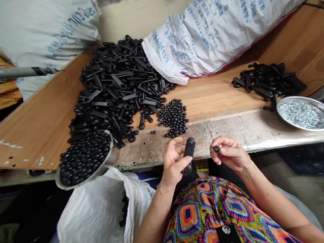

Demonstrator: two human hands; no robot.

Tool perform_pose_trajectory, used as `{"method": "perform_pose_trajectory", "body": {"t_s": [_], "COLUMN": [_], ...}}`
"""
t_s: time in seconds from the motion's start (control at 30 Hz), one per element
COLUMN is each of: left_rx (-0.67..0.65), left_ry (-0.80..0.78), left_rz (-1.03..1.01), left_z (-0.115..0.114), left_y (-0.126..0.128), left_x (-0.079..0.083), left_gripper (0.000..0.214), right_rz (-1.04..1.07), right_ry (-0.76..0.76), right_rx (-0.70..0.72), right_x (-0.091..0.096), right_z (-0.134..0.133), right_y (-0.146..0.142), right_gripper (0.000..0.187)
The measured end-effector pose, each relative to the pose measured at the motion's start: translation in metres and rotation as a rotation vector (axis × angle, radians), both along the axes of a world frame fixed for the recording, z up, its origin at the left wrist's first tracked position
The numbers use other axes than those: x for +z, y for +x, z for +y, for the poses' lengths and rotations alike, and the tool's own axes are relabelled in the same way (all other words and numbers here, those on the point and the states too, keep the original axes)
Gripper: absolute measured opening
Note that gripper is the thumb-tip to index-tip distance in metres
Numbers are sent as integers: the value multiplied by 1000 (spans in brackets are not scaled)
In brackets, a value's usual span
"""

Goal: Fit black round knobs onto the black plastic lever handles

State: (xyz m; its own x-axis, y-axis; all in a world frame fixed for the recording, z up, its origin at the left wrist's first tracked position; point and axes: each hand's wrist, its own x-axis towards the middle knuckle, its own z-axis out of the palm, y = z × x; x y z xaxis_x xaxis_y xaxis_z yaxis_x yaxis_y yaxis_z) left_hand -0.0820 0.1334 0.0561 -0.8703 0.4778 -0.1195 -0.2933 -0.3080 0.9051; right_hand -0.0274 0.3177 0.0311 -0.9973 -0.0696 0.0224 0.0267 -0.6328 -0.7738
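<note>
My left hand (173, 163) grips a flat black plastic handle piece (189, 149), held upright just off the near edge of the wooden table (45, 120). My right hand (230, 154) pinches a small black bead (216, 148) between thumb and fingertips, a short gap to the right of the handle. Right behind my hands lies a loose heap of black beads (173, 117). A large pile of black handle pieces (116, 89) spreads across the table's middle.
A metal bowl of black beads (84, 158) sits at the front left edge. A metal dish of small silver screws (305, 113) stands at the right, with a smaller pile of black pieces (267, 80) behind it. White sacks (221, 21) lie at the back; a white bag (96, 218) hangs below.
</note>
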Motion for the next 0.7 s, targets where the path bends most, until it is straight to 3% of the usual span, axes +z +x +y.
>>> {"method": "perform_pose_trajectory", "body": {"t_s": [0.1, 0.2, 0.3, 0.43, 0.7], "left_rx": [-79, -119, -46, 11, 135], "left_ry": [42, 12, -49, -76, -570], "left_rz": [-70, -142, -98, 51, 671], "left_z": [3, 9, 15, 20, 30], "left_y": [-4, -5, -3, 2, 5], "left_x": [-6, -15, -20, -18, -12], "left_gripper": [57, 28, 9, 14, 25], "right_rz": [15, 19, 8, -13, -36], "right_ry": [2, 14, 11, -3, 2], "right_rx": [-2, -2, -17, -49, -123], "right_x": [1, 4, 6, 9, 12], "right_z": [0, -4, -9, -17, -31], "right_y": [-1, -3, -5, -8, -15], "right_gripper": [20, 19, 17, 14, 10]}}
